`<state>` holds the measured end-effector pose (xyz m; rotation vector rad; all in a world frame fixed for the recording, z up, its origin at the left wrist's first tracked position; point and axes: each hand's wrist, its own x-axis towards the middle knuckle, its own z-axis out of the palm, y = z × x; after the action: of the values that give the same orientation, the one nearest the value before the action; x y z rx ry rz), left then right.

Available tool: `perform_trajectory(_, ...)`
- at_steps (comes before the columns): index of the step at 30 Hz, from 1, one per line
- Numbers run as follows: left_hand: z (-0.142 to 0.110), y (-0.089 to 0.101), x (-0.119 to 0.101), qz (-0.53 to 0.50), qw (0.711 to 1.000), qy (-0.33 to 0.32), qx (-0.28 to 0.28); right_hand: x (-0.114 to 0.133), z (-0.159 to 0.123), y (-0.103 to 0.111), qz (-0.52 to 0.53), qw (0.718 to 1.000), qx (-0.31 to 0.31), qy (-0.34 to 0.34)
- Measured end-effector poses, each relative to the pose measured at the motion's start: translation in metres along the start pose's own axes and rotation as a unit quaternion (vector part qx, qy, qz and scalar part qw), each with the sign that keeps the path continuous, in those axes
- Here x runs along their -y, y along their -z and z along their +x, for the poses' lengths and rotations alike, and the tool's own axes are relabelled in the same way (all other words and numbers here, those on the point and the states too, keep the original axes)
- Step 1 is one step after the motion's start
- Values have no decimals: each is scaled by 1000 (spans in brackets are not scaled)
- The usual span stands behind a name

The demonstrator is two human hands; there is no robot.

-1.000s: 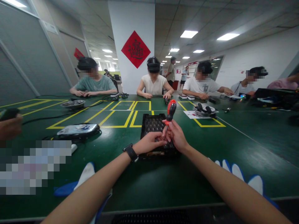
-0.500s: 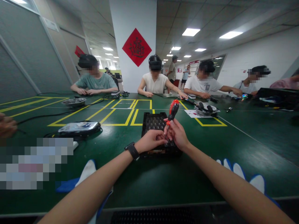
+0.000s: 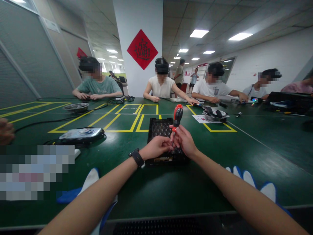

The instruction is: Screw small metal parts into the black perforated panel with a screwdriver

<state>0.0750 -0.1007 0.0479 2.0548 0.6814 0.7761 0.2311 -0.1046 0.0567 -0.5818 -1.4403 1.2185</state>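
Observation:
A screwdriver point(image 3: 178, 116) with a red and black handle stands nearly upright in front of me, its shaft pointing down. The fingers of my right hand point(image 3: 185, 141) are closed around it just below the handle. Close beside the shaft's lower end, my left hand point(image 3: 158, 147) has its fingertips pinched together; whether they grip the shaft tip or some small part is hidden. Both hands are over a black plastic crate point(image 3: 161, 125) with a patterned floor. Something light brown shows at the crate's near side, too small to name.
Blue and white gloves lie on the green table, one point(image 3: 91, 179) under my left forearm, another point(image 3: 249, 179) beyond my right. A phone-like device point(image 3: 81, 134) with cables lies left. Metal bowls point(image 3: 76, 107) stand farther back. Several people sit across the table; another person's hand point(image 3: 6, 130) is at far left.
The screwdriver handle has swung slightly left and stands more upright. My right hand turned a little with it. My left hand stays nearly in place.

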Motion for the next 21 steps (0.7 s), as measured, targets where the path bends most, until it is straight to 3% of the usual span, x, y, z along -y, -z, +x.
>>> perform_trajectory(4, 0, -1, 0, 56, 997, 22, -53, 1, 0, -1, 0, 1000, 0, 1)
perform_trajectory(10, -1, -3, -4, 142, 987, 3, -73, 2, 0, -1, 0, 1000, 3, 4)
perform_trajectory(16, 1, -6, -2, 116, 991, 1, -62, 2, 0, 0, -5, 1000, -7, 5)
perform_trajectory(21, 1, -6, -1, 106, 990, 15, -97, 1, 0, 0, -6, 1000, -6, 8)
